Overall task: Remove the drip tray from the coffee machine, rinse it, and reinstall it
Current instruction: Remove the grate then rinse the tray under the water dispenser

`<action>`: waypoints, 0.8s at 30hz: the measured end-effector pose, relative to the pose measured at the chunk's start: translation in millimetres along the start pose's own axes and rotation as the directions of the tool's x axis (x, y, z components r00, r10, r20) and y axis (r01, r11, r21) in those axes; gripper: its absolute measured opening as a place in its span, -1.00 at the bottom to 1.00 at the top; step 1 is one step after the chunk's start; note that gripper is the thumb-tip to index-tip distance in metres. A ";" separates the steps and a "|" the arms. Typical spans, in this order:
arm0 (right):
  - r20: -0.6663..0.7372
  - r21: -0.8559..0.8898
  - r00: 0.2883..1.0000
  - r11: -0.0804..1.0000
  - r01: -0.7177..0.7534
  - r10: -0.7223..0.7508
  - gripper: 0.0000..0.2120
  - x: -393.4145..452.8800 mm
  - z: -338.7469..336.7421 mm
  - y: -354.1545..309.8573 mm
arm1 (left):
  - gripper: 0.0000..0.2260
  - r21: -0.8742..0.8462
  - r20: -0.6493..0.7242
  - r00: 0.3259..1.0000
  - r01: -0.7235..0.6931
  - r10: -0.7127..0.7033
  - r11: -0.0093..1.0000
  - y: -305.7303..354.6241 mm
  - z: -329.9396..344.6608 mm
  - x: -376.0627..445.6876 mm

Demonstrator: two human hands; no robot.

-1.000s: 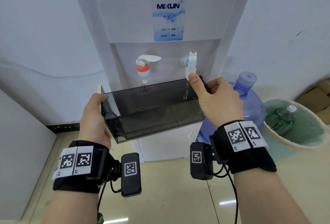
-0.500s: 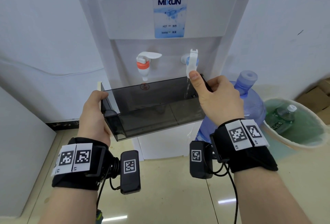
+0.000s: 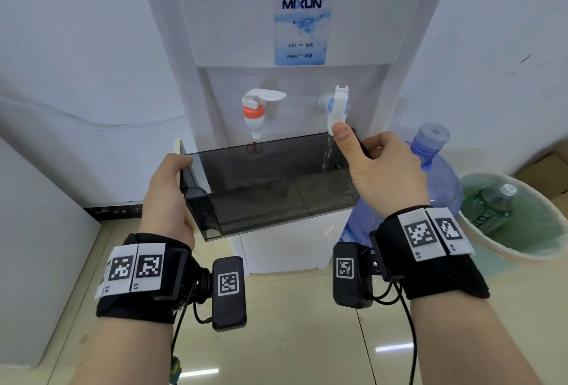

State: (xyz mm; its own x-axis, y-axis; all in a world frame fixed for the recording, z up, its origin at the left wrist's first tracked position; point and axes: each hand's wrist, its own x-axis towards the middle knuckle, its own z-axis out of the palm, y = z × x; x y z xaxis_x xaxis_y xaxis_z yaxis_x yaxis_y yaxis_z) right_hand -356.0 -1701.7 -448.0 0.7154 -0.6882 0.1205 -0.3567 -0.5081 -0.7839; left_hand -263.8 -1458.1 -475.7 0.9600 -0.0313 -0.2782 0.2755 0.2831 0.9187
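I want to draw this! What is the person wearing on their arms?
Bare forearms. Each wrist has a black wrap: left wrist wrap, right wrist wrap. Both carry two white tags with black square codes. A small black box with its own code hangs beside each, joined by thin black cables.

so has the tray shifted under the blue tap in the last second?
No. The tray sits the same against the blue tap and red tap; its far rim is just below both spouts.
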 end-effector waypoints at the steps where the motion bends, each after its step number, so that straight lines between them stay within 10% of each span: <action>1: -0.004 -0.002 1.000 1.000 0.000 0.000 -0.25 -0.4 0.1 0.1 | -0.80 0.004 0.001 1.000 0.006 -0.006 1.000 -0.1 0.2 0.3; 24: 0.021 -0.046 1.000 0.999 0.008 -0.007 -0.28 -6.3 7.6 1.5 | -0.82 -0.018 -0.015 1.000 0.020 -0.020 1.000 -10.1 -9.5 1.0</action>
State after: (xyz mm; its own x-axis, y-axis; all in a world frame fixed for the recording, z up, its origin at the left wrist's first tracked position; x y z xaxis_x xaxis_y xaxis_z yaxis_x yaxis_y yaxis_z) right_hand -356.5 -1694.2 -454.6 0.7300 -0.6740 0.1134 -0.3782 -0.5366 -0.7544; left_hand -266.1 -1451.9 -487.9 0.9534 -0.0231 -0.3009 0.2938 0.2996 0.9077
